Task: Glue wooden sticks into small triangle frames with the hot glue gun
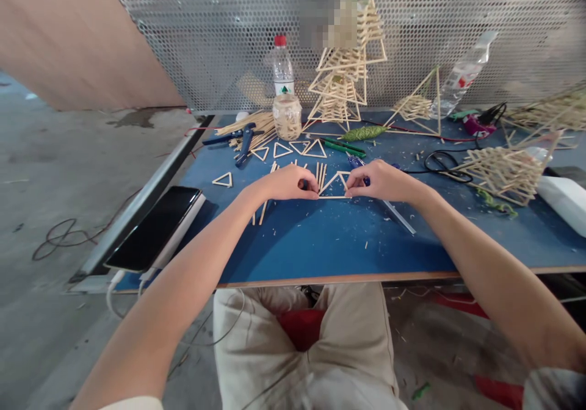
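The person sits close to the blue tabletop (pixel 320 239) and has both hands on a small triangle of thin wooden sticks (pixel 333 189) lying flat near its middle. The left hand (pixel 288 183) pinches the triangle's left corner, its fingertips pressed together on the sticks. The right hand (pixel 379 180) pinches the right corner in the same way, and the triangle spans the gap between the two grips.

It looks very light and stiff along each stick, but thin enough to snap. The joints at the corners are probably its weakest points, so holding it by the corners seems the safest way to keep its shape.

Loose sticks (pixel 320 172) lie just behind the hands, with finished triangles (pixel 293 149) further back. Blue-handled pliers (pixel 245 141) rest near a stick bundle. A capped plastic bottle (pixel 282 68) and a tall stick tower (pixel 343 74) stand at the far edge. A smartphone (pixel 155 227) lies at the tabletop's left edge.
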{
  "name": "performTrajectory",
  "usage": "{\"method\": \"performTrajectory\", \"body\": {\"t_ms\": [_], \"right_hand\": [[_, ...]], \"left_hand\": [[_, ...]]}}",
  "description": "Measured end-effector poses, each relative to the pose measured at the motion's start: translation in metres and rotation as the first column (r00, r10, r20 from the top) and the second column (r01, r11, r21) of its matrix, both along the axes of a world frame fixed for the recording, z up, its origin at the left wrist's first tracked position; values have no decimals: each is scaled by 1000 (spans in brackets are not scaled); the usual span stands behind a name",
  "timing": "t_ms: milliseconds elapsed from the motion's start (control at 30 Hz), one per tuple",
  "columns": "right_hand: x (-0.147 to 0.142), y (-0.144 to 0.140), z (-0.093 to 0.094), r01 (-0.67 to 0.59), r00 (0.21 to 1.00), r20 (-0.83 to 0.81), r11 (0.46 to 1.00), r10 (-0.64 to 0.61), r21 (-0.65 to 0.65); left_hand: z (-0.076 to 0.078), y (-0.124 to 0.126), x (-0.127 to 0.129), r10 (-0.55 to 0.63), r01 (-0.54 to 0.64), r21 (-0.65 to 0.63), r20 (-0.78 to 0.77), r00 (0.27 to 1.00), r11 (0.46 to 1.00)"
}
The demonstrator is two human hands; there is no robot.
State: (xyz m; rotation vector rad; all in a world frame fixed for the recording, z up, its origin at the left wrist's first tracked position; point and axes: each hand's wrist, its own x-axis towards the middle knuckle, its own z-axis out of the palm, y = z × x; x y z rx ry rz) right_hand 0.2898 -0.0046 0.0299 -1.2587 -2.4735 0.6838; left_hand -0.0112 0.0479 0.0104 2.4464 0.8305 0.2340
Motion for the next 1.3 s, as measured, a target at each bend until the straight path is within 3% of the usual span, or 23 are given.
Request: {"method": "performTrajectory", "body": {"t_ms": [333,767,1067,1300], "right_hand": [[2,4,-7,-14,999,30,998,12,66],[-6,2,-8,-101,992,86,982,88,161],[-9,5,-11,-102,995,-4,991,103,88],[-11,5,-10,-83,996,-22,995,84,54]], "left_hand": [[-4,0,-1,-42,43,-15,72,997,999],[-3,-6,-4,13,-12,-4,43,999,1000],[10,-11,-7,56,-56,-5,-22,998,998],[7,-6,-9,61,-59,-42,37,997,997]]}}
